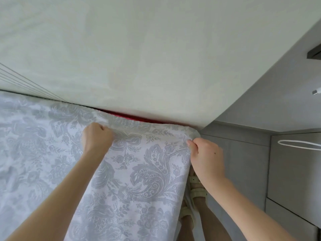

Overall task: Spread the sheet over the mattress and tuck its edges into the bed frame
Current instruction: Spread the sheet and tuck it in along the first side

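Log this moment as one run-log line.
step: sheet at corner by wall | left hand: grips sheet edge | right hand: pinches sheet corner | red strip uncovered at wall

We find no text, label, brand, number or sign that can be read anywhere in view. The sheet (pixel 147 171) bears only a grey floral and paisley pattern on white, with no lettering in it.
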